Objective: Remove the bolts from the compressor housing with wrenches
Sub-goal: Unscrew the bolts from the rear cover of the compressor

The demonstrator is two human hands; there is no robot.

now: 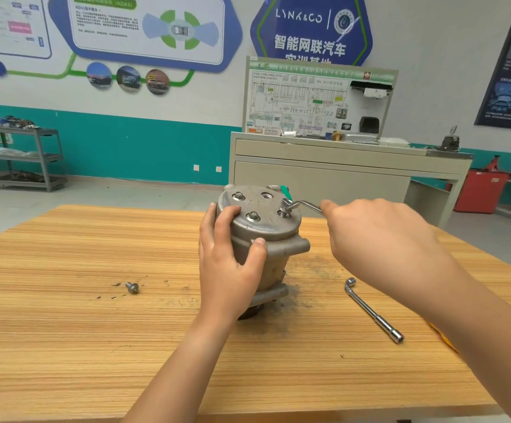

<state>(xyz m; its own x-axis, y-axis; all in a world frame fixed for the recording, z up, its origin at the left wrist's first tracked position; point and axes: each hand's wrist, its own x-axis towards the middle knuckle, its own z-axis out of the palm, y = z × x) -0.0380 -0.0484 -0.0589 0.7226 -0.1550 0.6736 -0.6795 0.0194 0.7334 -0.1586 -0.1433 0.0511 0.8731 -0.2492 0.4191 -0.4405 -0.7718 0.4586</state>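
Both hands are at work: the right hand (379, 239) grips the wrench (300, 205) by its handle, fingers curled round it, while the left hand (230, 257) holds the housing (266, 242), thumb on the near rim and fingers over the top's left edge. The housing stands upright near the middle of the table (65, 331), on its narrower pulley end. The wrench's socket sits on the raised bolt (284, 213), whose threads show beneath it

That bolt looks close to free. If the handle tilts, the socket could ride off the head and the hand jerk away. With so narrow a base, a hard sideways pull could tip the housing unless the left hand bears down. Once loose, the bolt could drop and roll on the smooth tabletop

The housing is dull grey cast metal, a squat cylinder with a flat round cover and stubby lugs. The far bolt (238, 196) and near bolt (252, 216) sit flush, bright and flanged. A loose bolt (132, 287) lies well left. Both the wrench and the spare wrench (373, 309) are polished, bent steel rods. The table is striped wood-grain laminate, smudged with dark grime by the housing
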